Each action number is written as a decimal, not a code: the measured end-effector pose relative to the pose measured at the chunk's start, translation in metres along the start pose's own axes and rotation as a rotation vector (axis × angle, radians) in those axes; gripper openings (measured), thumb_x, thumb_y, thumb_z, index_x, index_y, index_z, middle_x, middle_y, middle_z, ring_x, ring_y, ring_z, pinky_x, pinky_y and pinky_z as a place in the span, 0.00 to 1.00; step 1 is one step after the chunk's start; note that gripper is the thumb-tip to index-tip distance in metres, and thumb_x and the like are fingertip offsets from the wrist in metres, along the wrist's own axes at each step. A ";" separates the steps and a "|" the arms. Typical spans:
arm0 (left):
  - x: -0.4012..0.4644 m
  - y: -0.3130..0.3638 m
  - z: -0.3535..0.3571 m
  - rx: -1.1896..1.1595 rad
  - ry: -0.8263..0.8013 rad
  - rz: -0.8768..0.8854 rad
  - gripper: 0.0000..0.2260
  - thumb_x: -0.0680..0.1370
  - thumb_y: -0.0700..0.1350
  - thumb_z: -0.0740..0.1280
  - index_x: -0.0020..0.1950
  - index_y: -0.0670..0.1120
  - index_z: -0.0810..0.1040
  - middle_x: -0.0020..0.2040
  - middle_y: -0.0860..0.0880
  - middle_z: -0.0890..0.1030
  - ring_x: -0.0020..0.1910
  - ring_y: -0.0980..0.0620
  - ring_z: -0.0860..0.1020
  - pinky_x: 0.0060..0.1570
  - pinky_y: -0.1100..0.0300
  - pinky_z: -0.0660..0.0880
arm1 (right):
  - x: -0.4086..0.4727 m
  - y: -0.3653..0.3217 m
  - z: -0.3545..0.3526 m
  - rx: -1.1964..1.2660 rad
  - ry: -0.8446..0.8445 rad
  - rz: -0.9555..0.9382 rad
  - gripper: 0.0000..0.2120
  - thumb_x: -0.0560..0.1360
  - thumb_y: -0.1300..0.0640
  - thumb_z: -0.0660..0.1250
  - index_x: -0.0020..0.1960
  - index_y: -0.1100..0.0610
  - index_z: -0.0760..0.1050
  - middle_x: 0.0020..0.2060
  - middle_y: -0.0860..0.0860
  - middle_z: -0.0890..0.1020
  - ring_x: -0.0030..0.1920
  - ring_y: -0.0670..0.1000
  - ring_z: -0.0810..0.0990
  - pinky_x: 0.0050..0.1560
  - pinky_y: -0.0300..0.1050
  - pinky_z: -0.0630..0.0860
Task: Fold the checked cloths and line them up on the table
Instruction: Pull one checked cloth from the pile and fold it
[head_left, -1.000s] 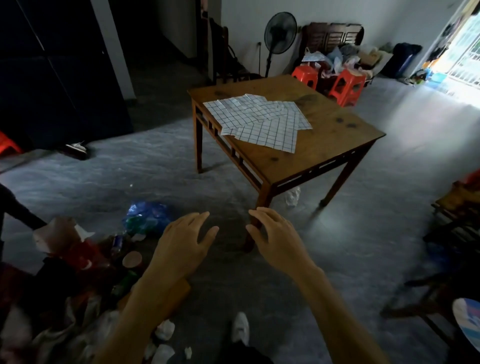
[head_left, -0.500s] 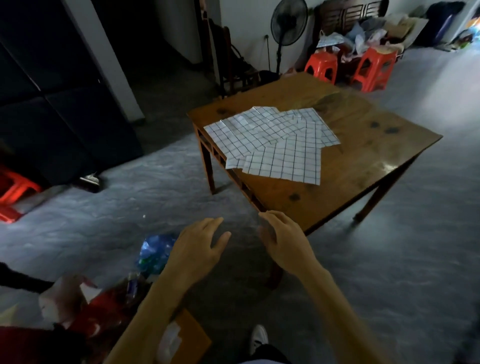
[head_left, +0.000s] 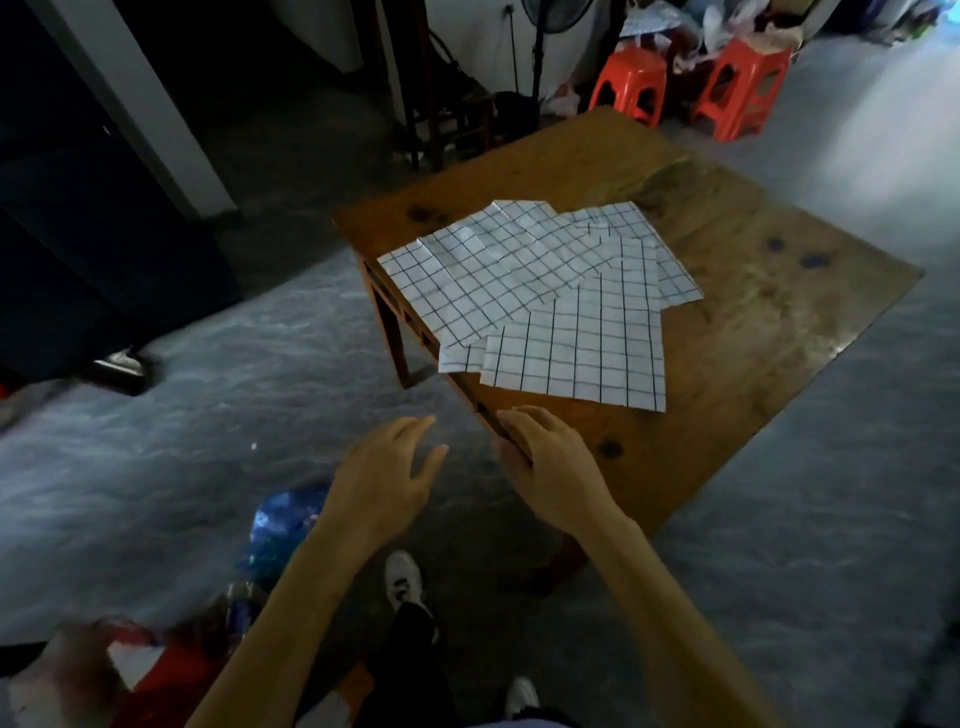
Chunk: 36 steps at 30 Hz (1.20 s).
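Our hands reach a wooden table (head_left: 727, 332) strewn with checked cloths (head_left: 540, 291).

Our left hand (head_left: 387, 480) hangs released over the floor, fingers spread and grasping nothing; our right hand (head_left: 550, 465), also loose and empty, sits at the table's near edge. The cloths lie unfolded and overlapping just beyond our right hand. Two orange stools (head_left: 691, 83) stand well beyond.

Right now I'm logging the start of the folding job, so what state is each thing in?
checked cloths: unfolded, flat, overlapping in a loose pile on the table
wooden table: upright, holding only the cloths
left hand: open, empty, short of the table
right hand: open, empty, over the table's near edge
orange stools: upright behind the table
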<state>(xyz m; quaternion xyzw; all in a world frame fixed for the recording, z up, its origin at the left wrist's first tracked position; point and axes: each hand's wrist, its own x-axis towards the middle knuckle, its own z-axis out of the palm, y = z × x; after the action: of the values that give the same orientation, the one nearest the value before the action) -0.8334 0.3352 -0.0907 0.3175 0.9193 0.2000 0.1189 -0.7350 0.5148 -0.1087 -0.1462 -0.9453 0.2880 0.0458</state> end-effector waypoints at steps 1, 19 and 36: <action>0.014 -0.010 -0.002 -0.013 0.004 0.007 0.23 0.80 0.57 0.56 0.73 0.49 0.64 0.71 0.49 0.68 0.68 0.52 0.67 0.67 0.56 0.62 | 0.015 -0.004 0.002 -0.017 0.001 0.002 0.20 0.80 0.48 0.60 0.70 0.52 0.67 0.66 0.50 0.73 0.65 0.50 0.70 0.62 0.38 0.61; 0.232 -0.175 -0.077 -0.150 -0.103 0.206 0.22 0.79 0.57 0.58 0.71 0.51 0.65 0.68 0.50 0.71 0.66 0.53 0.69 0.66 0.55 0.66 | 0.241 -0.093 0.066 -0.071 0.036 0.190 0.17 0.81 0.48 0.58 0.67 0.53 0.70 0.61 0.50 0.76 0.61 0.49 0.73 0.63 0.43 0.67; 0.419 -0.167 -0.040 0.112 -0.344 0.432 0.21 0.80 0.51 0.62 0.71 0.46 0.68 0.68 0.46 0.71 0.67 0.48 0.68 0.66 0.53 0.66 | 0.353 0.003 0.091 0.010 0.217 0.428 0.19 0.80 0.49 0.58 0.68 0.54 0.70 0.63 0.51 0.76 0.63 0.50 0.73 0.63 0.45 0.69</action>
<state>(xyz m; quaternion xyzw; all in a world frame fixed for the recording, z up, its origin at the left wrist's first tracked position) -1.2596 0.4683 -0.1672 0.5414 0.8063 0.1126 0.2099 -1.0863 0.5755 -0.1852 -0.3733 -0.8807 0.2786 0.0856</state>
